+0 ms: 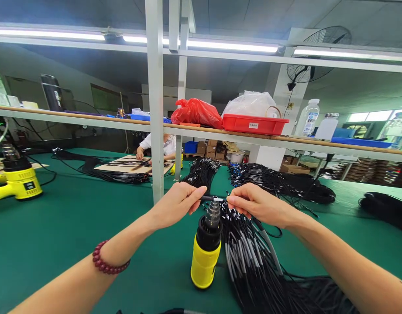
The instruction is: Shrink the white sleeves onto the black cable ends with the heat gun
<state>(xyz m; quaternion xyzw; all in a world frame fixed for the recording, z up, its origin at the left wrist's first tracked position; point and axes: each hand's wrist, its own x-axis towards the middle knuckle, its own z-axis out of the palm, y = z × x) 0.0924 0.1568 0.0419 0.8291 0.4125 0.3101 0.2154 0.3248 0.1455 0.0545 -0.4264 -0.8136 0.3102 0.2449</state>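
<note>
Between my two hands a black cable with a short white sleeve is stretched level. My left hand pinches its left part, thumb on top. On the other side my right hand is closed on the cable just right of the white sleeve. Right below the sleeve stands a yellow heat gun, upright, its coiled metal nozzle pointing up at the cable. A thick bundle of black cables with grey sleeves lies to the right of the heat gun, under my right hand and forearm.
Another yellow heat gun stands at the left. More cable bundles lie across the green table. A white post rises ahead, carrying a shelf with a red tray. Across the table a person handles cables.
</note>
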